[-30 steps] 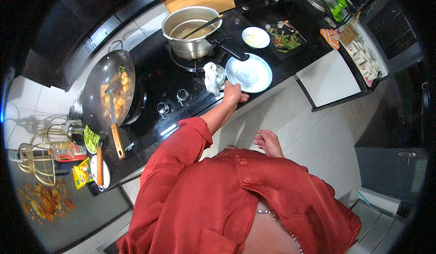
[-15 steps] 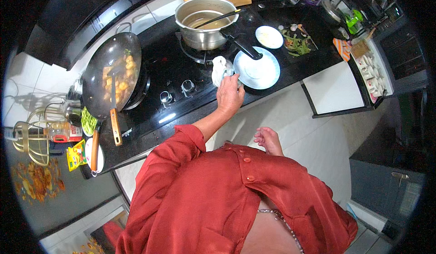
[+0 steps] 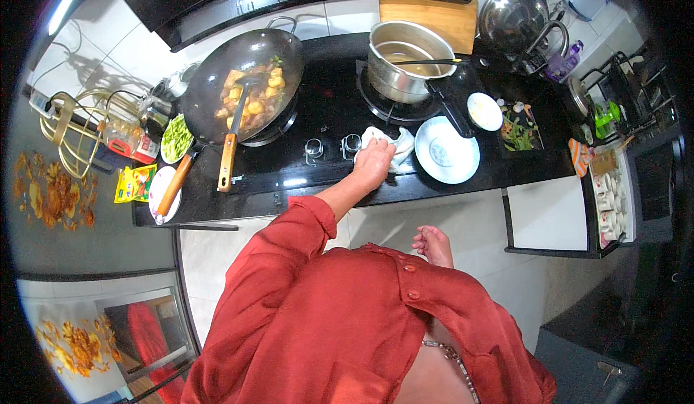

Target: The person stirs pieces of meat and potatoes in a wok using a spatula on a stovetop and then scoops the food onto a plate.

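Observation:
My left hand presses a crumpled white cloth against the black stovetop, its fingers closed over the cloth. Right beside it is a metal stove knob; another knob stands further left. A pale blue-white plate lies just right of the cloth, under the long black handle of a metal pot. In front of my body, my right hand hangs with loosely bent fingers and nothing visible in it.
On the left burner a wok holds browned chunks and a wooden-handled spatula. Dark chopsticks rest across the pot. A small white dish and vegetable scraps lie to the right. An open drawer juts out at the right.
The view has turned, shifting the stove rightward in the picture. My left hand has moved with the cloth away from the plate's edge, closer to the knobs. My right hand stays near my body.

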Demonstrator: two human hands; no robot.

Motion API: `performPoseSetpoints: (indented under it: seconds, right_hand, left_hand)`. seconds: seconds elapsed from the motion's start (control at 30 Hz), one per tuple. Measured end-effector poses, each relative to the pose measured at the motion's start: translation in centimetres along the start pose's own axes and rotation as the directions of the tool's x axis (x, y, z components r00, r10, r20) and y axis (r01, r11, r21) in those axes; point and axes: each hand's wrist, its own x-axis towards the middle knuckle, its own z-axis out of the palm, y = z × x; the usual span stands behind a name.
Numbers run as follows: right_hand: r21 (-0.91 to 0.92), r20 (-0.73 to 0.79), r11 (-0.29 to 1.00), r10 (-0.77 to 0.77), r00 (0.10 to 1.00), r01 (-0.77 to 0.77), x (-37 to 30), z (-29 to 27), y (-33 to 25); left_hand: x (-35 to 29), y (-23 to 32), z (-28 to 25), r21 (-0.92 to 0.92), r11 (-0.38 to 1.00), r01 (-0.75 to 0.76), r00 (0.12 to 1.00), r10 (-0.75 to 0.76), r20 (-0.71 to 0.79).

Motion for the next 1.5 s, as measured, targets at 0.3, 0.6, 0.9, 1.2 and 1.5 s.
performPoseSetpoints:
  seconds: [0.3, 0.6, 0.9, 1.2, 1.5]
  right_hand:
    - [-0.21, 0.155, 0.957, -0.168, 0.974, 0.199, 1.7, 3.9, -4.8]
    - [-0.247, 0.686, 0.644, -0.411, 0.6, 0.724, 2.4, 17.3, -10.1]
    - [-0.15, 0.895, -0.038, -0.43, 0.119, 0.988, 0.8, 32.2, -12.1]
    - [-0.212, 0.965, -0.427, -0.235, 0.118, 0.879, 1.8, 39.7, -10.1]
    - [-0.268, 0.547, 0.025, -0.819, 0.174, 0.963, 0.4, 41.2, -20.3]
  left_hand:
    - [-7.3, 3.3, -4.6, -0.162, 0.987, 0.015, 0.973, -0.051, -0.224]
    - [-20.2, 2.5, -7.5, -0.581, 0.396, 0.711, 0.67, -0.633, 0.388]
    - [-26.1, -2.6, -8.8, -0.846, 0.163, 0.508, 0.619, -0.752, 0.226]
    - [-33.0, -13.7, -17.1, -0.962, -0.17, 0.213, 0.386, -0.89, 0.243]
    - [-34.7, -21.8, -24.6, -0.891, -0.445, -0.091, 0.524, -0.782, 0.337]
